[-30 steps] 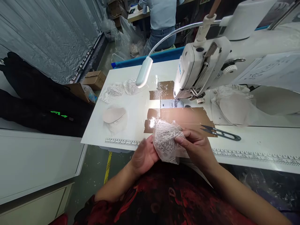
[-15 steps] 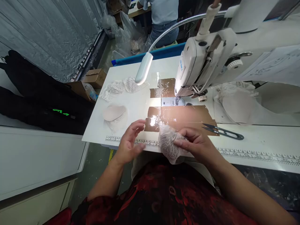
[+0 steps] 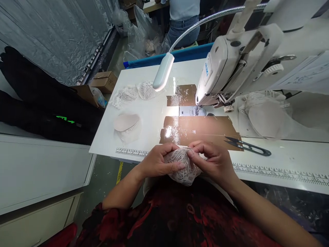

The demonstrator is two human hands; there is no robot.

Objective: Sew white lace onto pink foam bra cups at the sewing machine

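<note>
One lace cup is held at the front edge of the white table. Your left hand grasps its left side, with the thumb over the lace, and your right hand pinches its upper edge (the scissors lie apart, to the right).

- sewing machine: the brand "juki", in blue letters on the white front end.
- ruler along the near edge of the white table: 16 and 17 can be made out on the right stretch; the other numbers are too small to read surely.
- paper on the machine's arm: blue marks, too blurred to read.
- black cloth: a bright green mark, arrow-like at 1 end, meaning unclear.
</note>
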